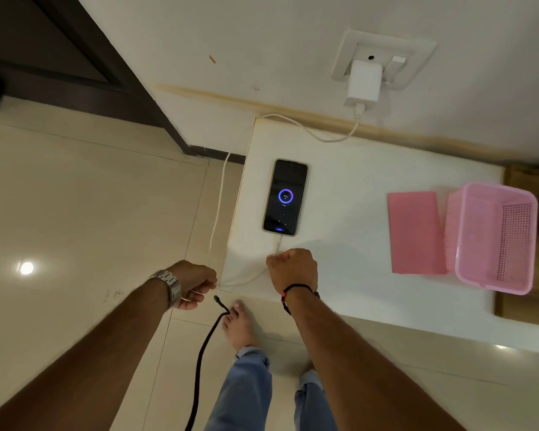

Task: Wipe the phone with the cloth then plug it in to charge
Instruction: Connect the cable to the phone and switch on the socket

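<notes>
White desk [371,244]: phone [285,197] near its left edge shows charging (task looks done), both hands' fingers [273,261] pinching the white cable [220,194]

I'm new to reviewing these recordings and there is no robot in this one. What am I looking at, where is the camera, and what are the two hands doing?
No machine here: a person works bare-handed, and the single camera sits on their head, looking down.

On the white countertop lies a dark smartphone, screen lit with a charging ring. A white cable runs from it over the counter edge up to a white charger block in the wall socket.

The right hand is closed on the cable just below the phone. The left hand, wearing a metal watch, pinches the slack.

A folded pink cloth and a pink plastic basket sit to the right.
</notes>
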